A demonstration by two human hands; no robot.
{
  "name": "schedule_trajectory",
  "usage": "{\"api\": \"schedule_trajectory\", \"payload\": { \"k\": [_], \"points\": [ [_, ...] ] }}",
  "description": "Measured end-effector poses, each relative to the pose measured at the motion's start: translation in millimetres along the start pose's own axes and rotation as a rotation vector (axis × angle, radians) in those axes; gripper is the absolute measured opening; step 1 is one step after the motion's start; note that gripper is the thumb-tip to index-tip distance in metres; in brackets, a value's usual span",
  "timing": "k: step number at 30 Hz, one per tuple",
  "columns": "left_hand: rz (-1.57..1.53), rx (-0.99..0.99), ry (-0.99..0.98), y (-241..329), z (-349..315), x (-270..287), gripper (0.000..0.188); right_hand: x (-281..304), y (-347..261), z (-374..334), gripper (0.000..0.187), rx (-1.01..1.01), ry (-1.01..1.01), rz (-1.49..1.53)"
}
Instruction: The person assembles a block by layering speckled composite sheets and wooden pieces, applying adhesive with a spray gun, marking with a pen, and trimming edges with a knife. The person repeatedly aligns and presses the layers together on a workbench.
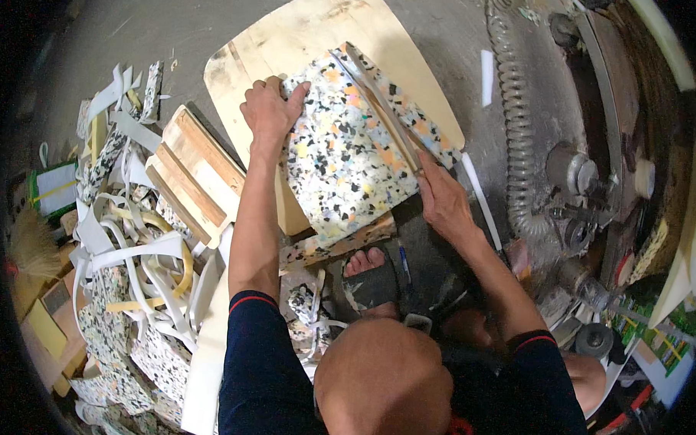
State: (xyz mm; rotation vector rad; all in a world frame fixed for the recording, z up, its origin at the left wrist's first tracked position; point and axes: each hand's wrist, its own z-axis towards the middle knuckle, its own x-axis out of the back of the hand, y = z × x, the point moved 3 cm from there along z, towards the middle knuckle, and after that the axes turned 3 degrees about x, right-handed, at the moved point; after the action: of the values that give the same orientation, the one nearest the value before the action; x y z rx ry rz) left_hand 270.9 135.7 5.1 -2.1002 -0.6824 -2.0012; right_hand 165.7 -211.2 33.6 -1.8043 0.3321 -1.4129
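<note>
A slab of speckled foam (346,152), white with black, orange and pale blue flecks, lies on a pale rounded board (293,43). My left hand (269,111) rests at the slab's far left edge, thumb spread away from the fingers and touching the foam. In my right hand (443,196) is the near end of a long, narrow blade (384,110). The blade lies lengthwise along the slab's right side, where a strip of the same foam (428,128) shows beyond it. My right fingers are closed around its end; the grip itself is partly hidden.
A heap of white and speckled foam offcuts (143,279) fills the left. Beside the board sits a grooved wooden piece (196,174). On the right are a coiled clear hose (514,116) and dusty machinery (575,175). A blue pen (404,265) lies near my sandalled foot (370,280).
</note>
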Motion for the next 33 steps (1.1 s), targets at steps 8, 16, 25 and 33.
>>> {"api": "schedule_trajectory", "payload": {
  "k": [8, 16, 25, 33],
  "points": [
    [-0.064, -0.037, 0.156, -1, 1, -6, 0.063, -3, -4, 45, 0.045, -0.035, -0.057, -0.125],
    [-0.041, -0.028, 0.186, -2, 2, -10, 0.065, -8, -13, 52, 0.046, -0.044, -0.020, -0.136],
    [-0.067, -0.038, 0.207, -1, 2, -10, 0.063, -5, -14, 61, 0.045, -0.088, -0.071, -0.165],
    [-0.091, -0.015, 0.186, -1, 2, -9, 0.060, -7, -12, 50, 0.041, -0.077, -0.044, -0.143]
  ]
}}
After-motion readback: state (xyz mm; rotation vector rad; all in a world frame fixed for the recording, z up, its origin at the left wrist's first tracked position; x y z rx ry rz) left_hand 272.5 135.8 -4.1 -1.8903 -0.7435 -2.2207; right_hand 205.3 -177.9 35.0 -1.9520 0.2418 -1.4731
